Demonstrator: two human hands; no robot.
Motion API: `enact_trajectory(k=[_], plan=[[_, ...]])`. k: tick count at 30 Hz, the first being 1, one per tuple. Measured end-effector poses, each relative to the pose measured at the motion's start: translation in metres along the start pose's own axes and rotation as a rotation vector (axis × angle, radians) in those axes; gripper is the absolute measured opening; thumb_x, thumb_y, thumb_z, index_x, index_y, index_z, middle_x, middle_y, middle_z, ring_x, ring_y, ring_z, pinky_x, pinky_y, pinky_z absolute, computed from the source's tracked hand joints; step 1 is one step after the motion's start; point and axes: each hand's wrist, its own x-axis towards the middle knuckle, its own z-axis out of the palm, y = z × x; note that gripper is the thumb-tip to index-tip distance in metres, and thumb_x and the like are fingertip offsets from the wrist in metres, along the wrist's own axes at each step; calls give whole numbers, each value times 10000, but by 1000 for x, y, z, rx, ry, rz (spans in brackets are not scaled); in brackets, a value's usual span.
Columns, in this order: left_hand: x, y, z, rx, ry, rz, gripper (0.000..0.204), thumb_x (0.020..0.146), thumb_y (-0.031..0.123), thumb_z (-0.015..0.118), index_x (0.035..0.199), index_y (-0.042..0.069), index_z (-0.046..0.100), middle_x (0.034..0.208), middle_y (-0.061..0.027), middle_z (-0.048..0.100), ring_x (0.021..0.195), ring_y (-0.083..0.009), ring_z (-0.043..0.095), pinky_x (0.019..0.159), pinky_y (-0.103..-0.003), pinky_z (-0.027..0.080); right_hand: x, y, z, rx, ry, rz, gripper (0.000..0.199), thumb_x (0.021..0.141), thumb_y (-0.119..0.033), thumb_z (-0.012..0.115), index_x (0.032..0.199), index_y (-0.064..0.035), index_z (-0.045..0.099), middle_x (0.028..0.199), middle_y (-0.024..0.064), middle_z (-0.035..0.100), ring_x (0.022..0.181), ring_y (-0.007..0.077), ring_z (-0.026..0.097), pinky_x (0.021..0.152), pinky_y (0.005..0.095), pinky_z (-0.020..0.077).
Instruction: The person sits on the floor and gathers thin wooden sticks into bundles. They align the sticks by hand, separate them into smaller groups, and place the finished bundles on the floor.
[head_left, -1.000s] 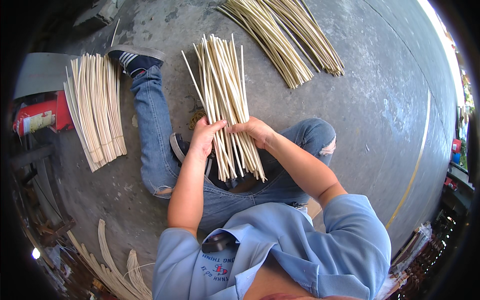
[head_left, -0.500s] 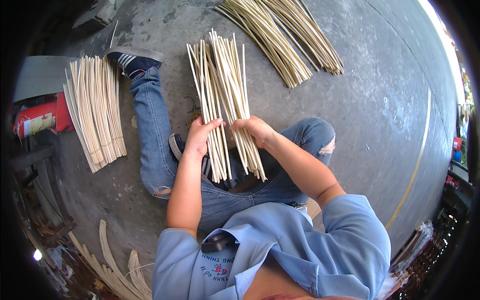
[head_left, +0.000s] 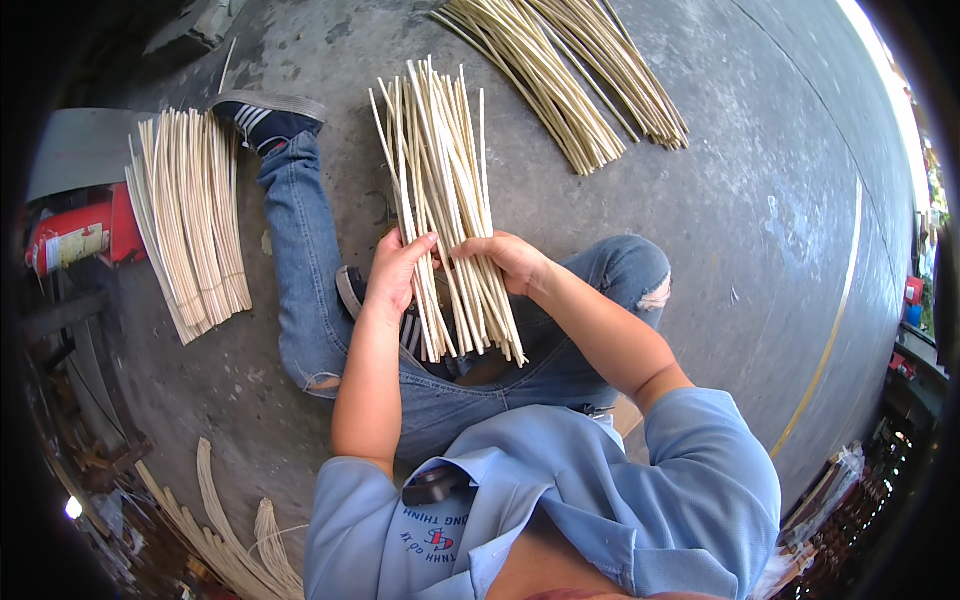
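Observation:
A bundle of thin, pale cane sticks (head_left: 437, 165) stands out lengthwise before me, above my lap, its far ends fanned unevenly. My left hand (head_left: 396, 268) is wrapped round its left side, thumb lying over the top. Round the right side closes my right hand (head_left: 507, 260), with its thumb also across the sticks. Between the hands the two portions of the bundle lie close together, with a narrow gap near the lower ends. The fingers underneath are mostly hidden by the sticks.
More sticks lie in a bundle (head_left: 190, 220) to the left, beside my outstretched leg (head_left: 308, 250) and a red fire extinguisher (head_left: 80, 235). Two further bundles rest on the concrete floor (head_left: 740, 270) at the far side. Curved canes (head_left: 235, 530) lie at the lower left.
The two portions of sticks have come closer together, and the gap between them has narrowed. My right hand has shifted slightly left with its share.

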Motion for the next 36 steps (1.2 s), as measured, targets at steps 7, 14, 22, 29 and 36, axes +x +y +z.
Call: enact_trajectory(k=[7, 14, 22, 29, 36], plan=[[-5, -2, 9, 41, 71, 38, 209, 948, 61, 687, 1146, 19, 634, 1006, -80, 708, 823, -179, 696, 707, -320, 575, 5, 3, -1, 13, -27, 19, 470, 865, -125, 715, 1288, 36, 588, 1099, 179, 709, 965, 265, 715, 886, 426, 603], [-6, 0, 2, -142, -17, -92, 241, 1026, 137, 606, 1233, 13, 619, 1095, -91, 704, 928, -182, 697, 839, -338, 596, -1, 0, -3, 44, -18, -9, 492, 869, -128, 710, 1305, 47, 560, 1122, 193, 687, 960, 292, 715, 878, 460, 608], [-6, 4, -4, -134, -78, -109, 232, 1020, 130, 615, 1210, -2, 626, 1078, -95, 708, 930, -184, 703, 826, -343, 604, -4, 0, 1, 25, 28, 4, 484, 856, -201, 734, 1255, 36, 598, 1038, 164, 695, 855, 263, 713, 793, 437, 621], [-8, 4, -5, -48, 13, -119, 227, 997, 109, 628, 1188, -11, 653, 1044, -99, 720, 903, -178, 706, 816, -319, 589, 0, 4, 1, 12, 25, 19, 479, 876, -162, 722, 1284, 48, 583, 1109, 182, 702, 962, 282, 722, 893, 447, 604], [-11, 9, 1, -43, -30, -132, 212, 980, 122, 666, 1151, -2, 667, 1028, -87, 720, 893, -170, 710, 805, -304, 587, 4, 10, -4, 46, -28, -34, 454, 885, -182, 729, 1264, 28, 596, 1063, 148, 709, 923, 235, 722, 882, 393, 607]])
